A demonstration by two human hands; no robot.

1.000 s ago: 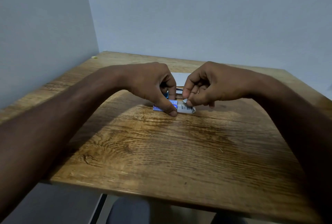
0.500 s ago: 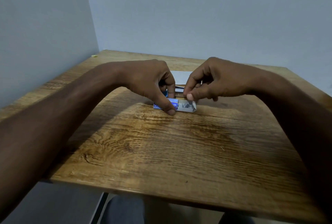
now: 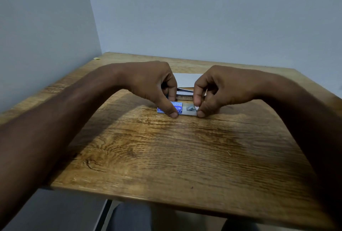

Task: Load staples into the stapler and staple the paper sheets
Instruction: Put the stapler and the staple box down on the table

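Both hands are down on the staple box [image 3: 178, 109], which lies on the table [image 3: 166, 156] around its middle, a little toward the far edge. The left hand [image 3: 153, 86] pinches the blue sleeve [image 3: 176, 107], thumb tip pressed to the wood at its near side. The right hand [image 3: 220, 90] has closed thumb and forefinger on the end of the white inner tray [image 3: 190, 113], which is slid partly out, and a grey strip of staples [image 3: 190, 108] shows inside it. Just behind, the stapler [image 3: 185, 96] lies half hidden between the hands, with the paper sheets [image 3: 187, 79] beyond it toward the far edge. To do this well, I'd say: pin the sleeve flat, draw the tray straight along the table without tilting it, and stop once a whole strip is clear, so nothing spills or breaks apart.
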